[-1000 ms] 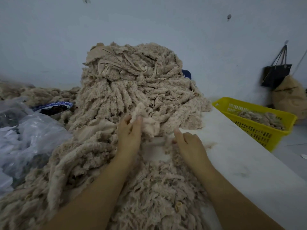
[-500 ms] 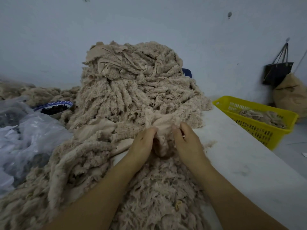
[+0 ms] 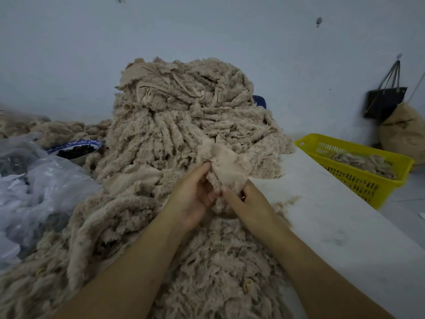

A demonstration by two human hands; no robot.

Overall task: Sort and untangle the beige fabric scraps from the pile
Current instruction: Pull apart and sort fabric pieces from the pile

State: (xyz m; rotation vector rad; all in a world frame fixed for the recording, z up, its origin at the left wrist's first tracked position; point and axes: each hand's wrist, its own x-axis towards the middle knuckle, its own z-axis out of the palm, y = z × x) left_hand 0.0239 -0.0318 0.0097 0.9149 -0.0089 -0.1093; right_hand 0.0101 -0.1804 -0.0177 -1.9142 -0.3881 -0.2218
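Leftmost, noted crumpled clear plastic bags (image 3: 41, 185), and just behind them a blue-rimmed bowl (image 3: 76, 149) of something dark. Found next the pile (image 3: 184, 116) of beige fabric scraps: heaped high against the wall at centre, spilling forward over the tabletop (image 3: 333, 215) and under both forearms. Found the left grip (image 3: 193, 196) clamped on one scrap (image 3: 227, 166), thumb pressed to its upper left edge, fingers curled beneath. Found the right grip (image 3: 248, 203) clamped on the same scrap lower down, thumb at its right edge, fingers tucked under. Placed that scrap just in front of the foot of the pile, raised between the two grips and touching both; could not tell free from snagged along its fluffy underside. Judged the step as working this single piece loose. Feared a snag: tugged hard against clinging threads, might drag neighbouring strips along or rip the frayed edge. Feared too a slump of the tall heap, undercut at its foot. Further right, noted bare white tabletop, then a yellow basket (image 3: 358, 183) beyond its edge, holding a few loose scraps (image 3: 361, 158), well apart from both grips; tossed carelessly, could well fall short. Rightmost, saw a black bag (image 3: 384, 100) beside a brown sack (image 3: 404, 132).
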